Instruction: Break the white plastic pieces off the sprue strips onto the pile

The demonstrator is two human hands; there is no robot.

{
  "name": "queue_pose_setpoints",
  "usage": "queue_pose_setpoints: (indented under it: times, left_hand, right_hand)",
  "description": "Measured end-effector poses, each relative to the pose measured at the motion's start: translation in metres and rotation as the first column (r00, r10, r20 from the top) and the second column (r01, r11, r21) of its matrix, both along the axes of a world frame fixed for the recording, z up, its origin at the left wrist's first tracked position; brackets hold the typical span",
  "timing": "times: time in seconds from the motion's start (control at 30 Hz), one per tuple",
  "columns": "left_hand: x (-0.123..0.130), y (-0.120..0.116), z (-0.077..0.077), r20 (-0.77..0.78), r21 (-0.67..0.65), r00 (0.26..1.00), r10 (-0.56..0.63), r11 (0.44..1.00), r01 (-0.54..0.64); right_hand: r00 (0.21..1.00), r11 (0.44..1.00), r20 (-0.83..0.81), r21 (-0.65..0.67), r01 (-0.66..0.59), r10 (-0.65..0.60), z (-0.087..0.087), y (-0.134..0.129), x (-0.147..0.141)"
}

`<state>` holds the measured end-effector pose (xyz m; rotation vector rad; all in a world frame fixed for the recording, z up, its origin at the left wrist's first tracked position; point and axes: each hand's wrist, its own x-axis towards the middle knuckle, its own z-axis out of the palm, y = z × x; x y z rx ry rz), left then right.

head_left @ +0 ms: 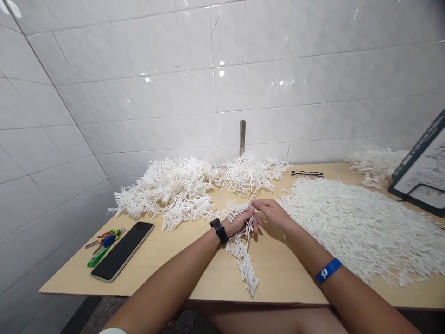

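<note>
My left hand (240, 222), with a black watch at the wrist, is closed on a white fringed strand (243, 260) that hangs down over the tabletop. Close against it, my right hand (269, 212) pinches the white strand at its upper end; the fingertips of both hands nearly meet. A tangled heap of white strands (181, 181) lies behind and to the left, and a smaller heap (248, 171) sits just beyond my hands. On the right spreads a wide pile of loose white pieces (358, 227).
A black phone (122, 251) and keys (107, 241) lie on the wooden table (167, 264) at left. Glasses (308, 174) rest near the tiled wall. A dark-framed board (426, 171) leans at far right, beside another white heap (377, 162).
</note>
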<state>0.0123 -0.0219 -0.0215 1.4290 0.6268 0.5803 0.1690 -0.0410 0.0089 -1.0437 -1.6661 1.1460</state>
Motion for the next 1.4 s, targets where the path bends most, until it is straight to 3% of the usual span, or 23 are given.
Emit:
queue_pose_setpoints:
  times: [0.07, 0.1, 0.17, 0.23, 0.3, 0.37, 0.43, 0.5, 0.6, 0.63, 0.7, 0.77, 0.87, 0.97, 1.03, 1.1, 1.2, 1.3, 1.33, 1.4]
  left_hand:
    - [0.000, -0.002, -0.001, -0.019, 0.015, 0.999, -0.040, 0.999, 0.040]
    - [0.000, -0.002, -0.001, -0.033, 0.025, 0.997, -0.066, 0.997, 0.067]
    - [0.000, -0.003, -0.002, -0.058, 0.049, 0.994, -0.090, 0.995, 0.093]
    - [0.000, -0.002, -0.001, -0.063, 0.057, 0.996, -0.061, 0.996, 0.065]
    - [0.000, 0.000, 0.000, -0.053, 0.044, 0.998, -0.018, 0.999, 0.020]
    - [0.000, 0.001, 0.002, -0.057, 0.044, 0.998, 0.005, 0.999, -0.002]
    - [0.000, 0.000, 0.004, -0.074, 0.058, 0.997, 0.012, 0.998, -0.007]
    - [-0.001, -0.002, 0.005, -0.099, 0.066, 0.995, 0.021, 0.998, -0.014]
    - [0.000, -0.004, 0.005, -0.117, 0.080, 0.992, 0.044, 0.996, -0.034]
    - [0.000, -0.004, 0.005, -0.115, 0.095, 0.992, 0.042, 0.995, -0.031]
    - [0.000, -0.003, 0.004, -0.111, 0.142, 0.994, 0.026, 0.990, -0.010]
    - [0.001, -0.002, 0.005, -0.115, 0.193, 0.993, 0.015, 0.981, 0.008]
    - [0.000, -0.005, 0.007, -0.115, 0.236, 0.993, 0.013, 0.972, 0.014]
    - [-0.001, -0.014, 0.012, -0.145, 0.220, 0.988, -0.056, 0.972, 0.087]
    - [-0.001, -0.019, 0.015, -0.178, 0.188, 0.977, -0.121, 0.970, 0.154]
    - [-0.001, -0.021, 0.017, -0.174, 0.166, 0.978, -0.116, 0.975, 0.146]
    - [-0.001, -0.018, 0.017, -0.136, 0.156, 0.990, -0.034, 0.986, 0.056]
    - [0.000, -0.016, 0.015, -0.141, 0.171, 0.990, -0.025, 0.984, 0.049]
    - [0.000, -0.016, 0.014, -0.145, 0.178, 0.989, -0.024, 0.983, 0.050]
    - [-0.001, -0.016, 0.012, -0.150, 0.173, 0.988, -0.024, 0.984, 0.050]
  right_hand:
    - [0.977, 0.976, -0.051, 0.050, 0.211, -0.209, 0.002, 0.012, 0.016]
    - [0.927, 0.929, -0.111, 0.053, 0.365, -0.358, 0.003, 0.019, 0.028]
    - [0.754, 0.776, -0.215, -0.029, 0.630, -0.620, 0.002, 0.033, 0.056]
    - [0.647, 0.659, -0.185, -0.004, 0.752, -0.739, -0.002, 0.041, 0.079]
    - [0.626, 0.621, -0.018, 0.101, 0.777, -0.780, -0.005, 0.042, 0.090]
    - [0.617, 0.627, 0.118, 0.225, 0.746, -0.778, -0.006, 0.038, 0.085]
    - [0.638, 0.642, 0.136, 0.326, 0.694, -0.758, -0.001, 0.030, 0.070]
    - [0.745, 0.732, 0.111, 0.327, 0.598, -0.658, 0.006, 0.021, 0.052]
    - [0.964, 0.963, 0.107, 0.145, 0.227, -0.244, 0.015, 0.007, 0.027]
    - [0.993, 0.996, 0.098, 0.053, 0.065, -0.070, 0.016, 0.003, 0.020]
    - [0.983, 0.979, 0.027, -0.104, -0.177, 0.180, 0.014, -0.004, 0.009]
    - [0.963, 0.943, -0.093, -0.198, -0.267, 0.253, 0.011, -0.009, 0.000]
    - [0.966, 0.955, -0.221, -0.231, -0.184, 0.133, 0.006, -0.008, -0.007]
    - [0.943, 0.965, -0.245, -0.190, 0.181, -0.225, 0.006, 0.005, 0.006]
    - [0.844, 0.875, -0.232, -0.148, 0.460, -0.483, 0.005, 0.018, 0.026]
    - [0.766, 0.783, -0.164, -0.086, 0.616, -0.621, 0.003, 0.029, 0.051]
    - [0.691, 0.695, 0.081, 0.114, 0.710, -0.719, -0.002, 0.036, 0.078]
    - [0.633, 0.663, 0.202, 0.293, 0.689, -0.747, 0.001, 0.029, 0.078]
    - [0.654, 0.679, 0.197, 0.312, 0.665, -0.731, 0.004, 0.025, 0.073]
    - [0.767, 0.776, 0.167, 0.278, 0.566, -0.620, 0.011, 0.016, 0.055]
